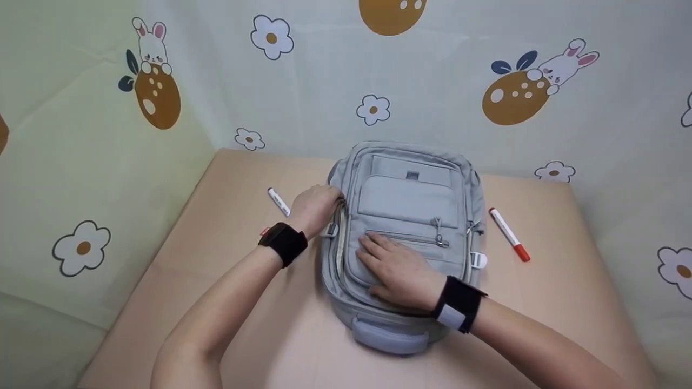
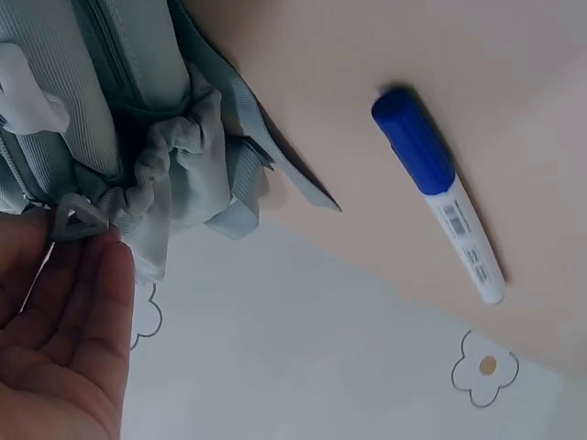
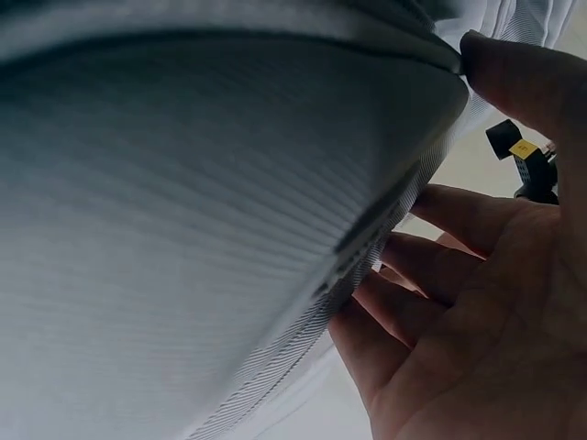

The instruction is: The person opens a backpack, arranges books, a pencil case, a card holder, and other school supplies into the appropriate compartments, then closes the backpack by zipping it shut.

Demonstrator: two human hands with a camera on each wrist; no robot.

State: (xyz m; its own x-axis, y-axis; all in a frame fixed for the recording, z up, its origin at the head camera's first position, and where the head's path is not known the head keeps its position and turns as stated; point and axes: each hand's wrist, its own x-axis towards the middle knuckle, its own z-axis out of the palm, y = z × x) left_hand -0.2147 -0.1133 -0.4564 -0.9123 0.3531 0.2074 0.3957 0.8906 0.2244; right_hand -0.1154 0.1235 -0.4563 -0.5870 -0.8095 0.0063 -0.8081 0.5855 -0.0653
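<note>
- The grey backpack (image 1: pixel 405 208) is lying front side up at the centre of the head view, its grab handle (image 1: pixel 389 337) facing the bottom edge
- The cloth body is appearing soft and flexible, so it is likely giving way under pressure; its weight is remaining uncertain, as the contents are not showing
- For lifting, the grab handle is offering the surest hold; the small zipper pull (image 2: pixel 78 220), probably hard and smooth, is calling for a firm pinch with the surrounding cloth held steady
- The left hand (image 1: pixel 315 208), left of centre, is pinching the zipper pull between thumb and fingers, at the side seam (image 1: pixel 340 237)
- The right hand (image 1: pixel 403 270), lower centre, is resting on the backpack's front, fingers extended and gripping nothing
- A blue-capped marker (image 2: pixel 436 179) is lying left of the backpack and a red-capped marker (image 1: pixel 509 235) right of it, both on the table (image 1: pixel 243 173)
- The left thumb is being cut off by the left edge of the left wrist view; the backpack's underside is staying hidden
- The right wrist view is showing mostly dim cloth; a dark item (image 3: pixel 527 160) at its right edge is defying identification
</note>
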